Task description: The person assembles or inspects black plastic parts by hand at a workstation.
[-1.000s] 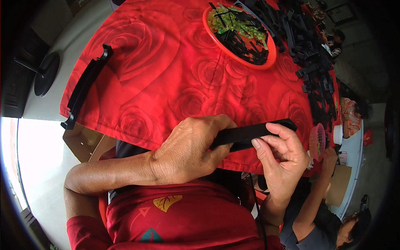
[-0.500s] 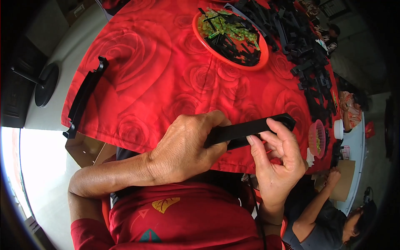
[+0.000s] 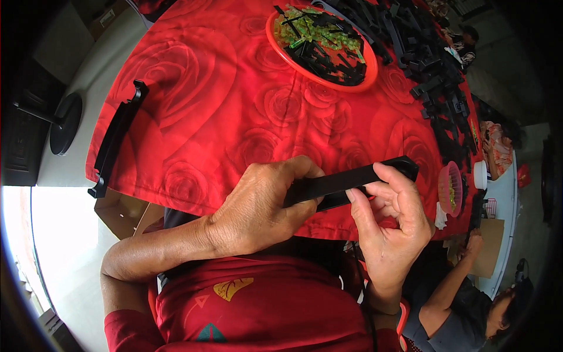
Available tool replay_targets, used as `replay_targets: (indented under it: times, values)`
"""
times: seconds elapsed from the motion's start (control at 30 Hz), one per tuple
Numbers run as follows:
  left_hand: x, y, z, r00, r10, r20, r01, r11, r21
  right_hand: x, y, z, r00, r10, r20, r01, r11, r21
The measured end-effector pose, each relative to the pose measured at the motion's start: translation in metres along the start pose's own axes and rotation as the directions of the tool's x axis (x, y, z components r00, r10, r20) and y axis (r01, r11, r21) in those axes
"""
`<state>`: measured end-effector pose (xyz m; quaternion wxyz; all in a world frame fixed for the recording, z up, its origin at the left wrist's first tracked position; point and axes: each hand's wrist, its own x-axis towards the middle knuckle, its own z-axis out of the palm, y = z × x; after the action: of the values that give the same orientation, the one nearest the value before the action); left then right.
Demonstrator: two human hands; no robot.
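- Lit hardest from the left, bleaching floor (image 3: 67, 234) to white.
- Bright over the table (image 3: 193, 111); shadowed beneath its near edge.
- Dim toward upper right.
- Fairly crisp around the hands (image 3: 255, 202).
- Bowed toward the rim, fading to black.

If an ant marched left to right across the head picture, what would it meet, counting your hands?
Round black base → loose black strip → left hand → right hand → pink container → white container.

We are holding a long, narrow, straight black piece (image 3: 346, 180) on the near side, its right end slanting slightly farther away.
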<state>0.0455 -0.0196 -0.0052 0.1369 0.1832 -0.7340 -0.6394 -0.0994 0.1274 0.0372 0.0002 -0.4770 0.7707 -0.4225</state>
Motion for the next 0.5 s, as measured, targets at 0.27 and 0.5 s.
replay_targets:
  times: [0.27,0.5]
  values:
    - [-0.0031,-0.0028,0.0042,0.994,0.106,-0.02,-0.107,0.993,-0.049,-0.0021,-0.0054,-0.0047,0.993,-0.118,-0.006,0.117,0.989,-0.096]
    - [-0.0039,0.0007,0.0054,0.995,0.1,0.012,-0.099,0.993,-0.057,-0.0032,-0.0075,-0.0083,0.986,-0.169,-0.005,0.167,0.973,-0.158]
